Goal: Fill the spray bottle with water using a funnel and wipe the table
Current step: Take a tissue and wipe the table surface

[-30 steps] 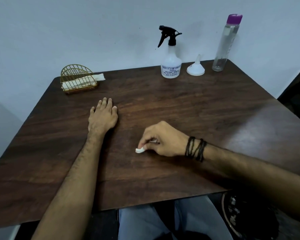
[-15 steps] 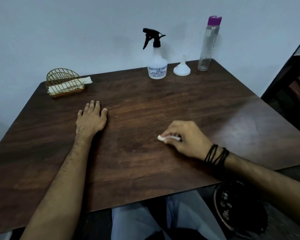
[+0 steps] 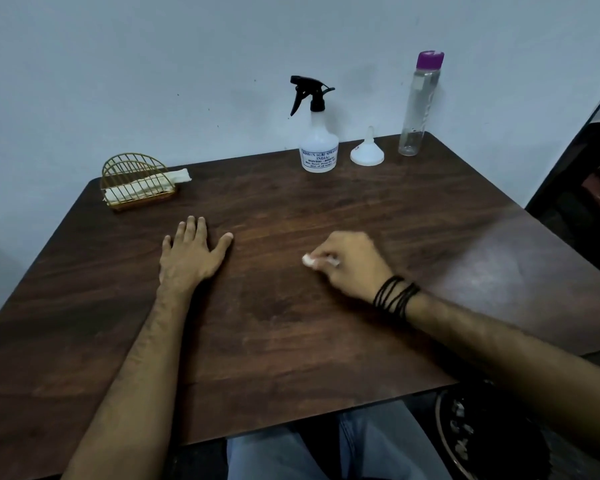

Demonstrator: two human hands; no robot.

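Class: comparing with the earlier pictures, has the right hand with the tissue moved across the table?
Yes. The right hand, pinching the tissue, has slid rightward, away from the flat left hand and farther from the near table edge.

Right hand (image 3: pixel 347 263) grips tissue (image 3: pixel 309 260) on table (image 3: pixel 326 341); left hand (image 3: pixel 191 252) flat.

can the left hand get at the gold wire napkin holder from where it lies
Probably yes. The left hand lies flat and holds nothing, and only bare dark wood table lies between it and the gold wire napkin holder at the far left corner. Nothing stands in that path.
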